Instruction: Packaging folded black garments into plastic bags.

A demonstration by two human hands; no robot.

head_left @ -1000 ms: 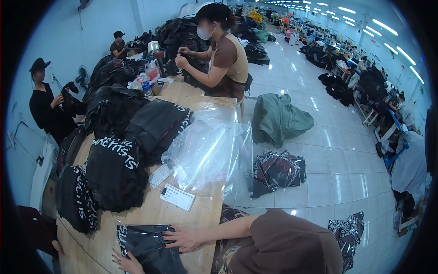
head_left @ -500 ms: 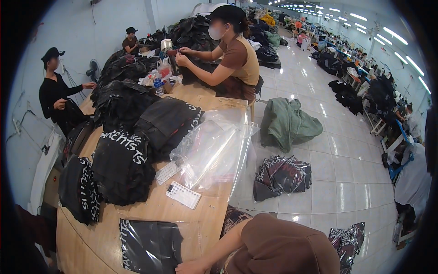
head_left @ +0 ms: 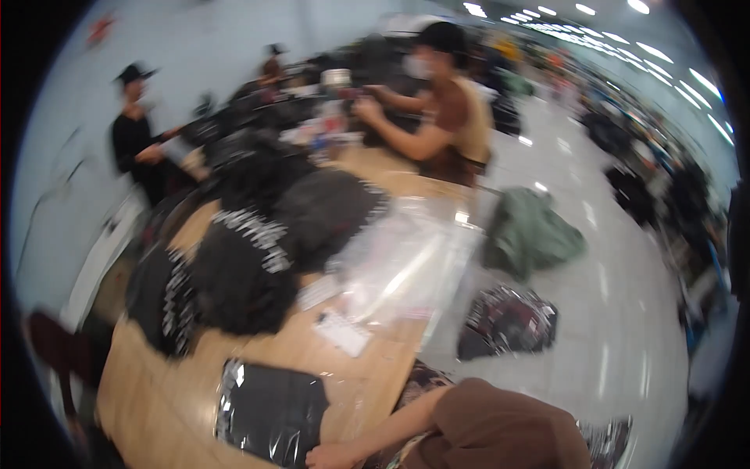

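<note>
A folded black garment in a clear plastic bag [head_left: 273, 410] lies flat on the near end of the wooden table [head_left: 168, 399]. White lettering runs down its left side. My right hand [head_left: 332, 456] is at the bag's lower right corner, its fingers closed on the edge, partly cut off by the frame and softened by blur. The bare forearm comes from a brown sleeve [head_left: 500, 426] at the lower right. My left hand is out of the picture.
Stacks of black garments [head_left: 242, 273] fill the table's left side. Clear plastic bags [head_left: 406, 258] and white label sheets [head_left: 342, 332] lie near its right edge. Bagged garments [head_left: 508, 322] and green cloth [head_left: 531, 234] lie on the floor. A co-worker [head_left: 449, 102] sits across.
The whole view has shifted and blurred, with most things now further right. My right hand stays at the bag's corner. The co-worker at far left now holds something pale.
</note>
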